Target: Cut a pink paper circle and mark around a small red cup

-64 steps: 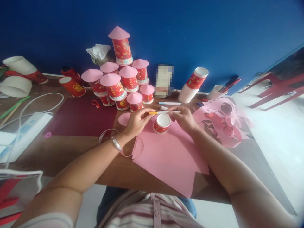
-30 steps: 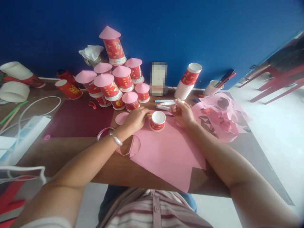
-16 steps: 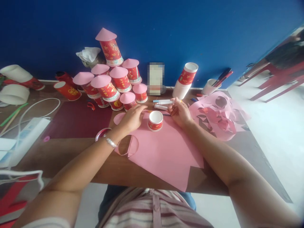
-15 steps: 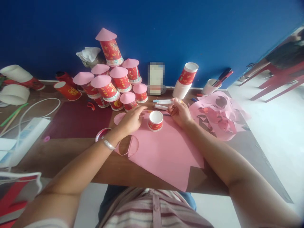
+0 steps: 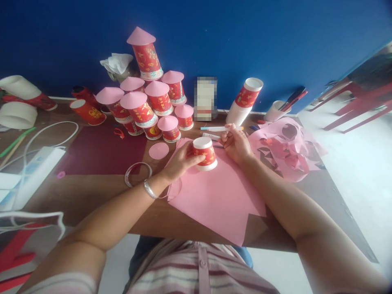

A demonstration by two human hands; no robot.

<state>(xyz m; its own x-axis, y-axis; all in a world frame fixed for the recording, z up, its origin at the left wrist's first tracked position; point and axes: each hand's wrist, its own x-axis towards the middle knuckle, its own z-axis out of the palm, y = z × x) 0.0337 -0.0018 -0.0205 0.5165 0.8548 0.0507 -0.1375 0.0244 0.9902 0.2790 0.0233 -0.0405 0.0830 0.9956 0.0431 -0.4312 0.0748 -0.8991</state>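
One pink sheet (image 5: 223, 196) lies near. Over it, left hand (image 5: 183, 162) wraps red cup (image 5: 209, 156), white end up; right hand (image 5: 236, 143) curls narrow beside it, at a white marker (image 5: 214, 129), grip unclear. Farther back, pink-roofed red cups (image 5: 159, 102) stand clustered at left, before the blue wall (image 5: 232, 49).

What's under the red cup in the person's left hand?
Pink paper shows around the foot of the red cup. The patch directly below is covered by the cup, and I can't tell whether the cup touches the paper.
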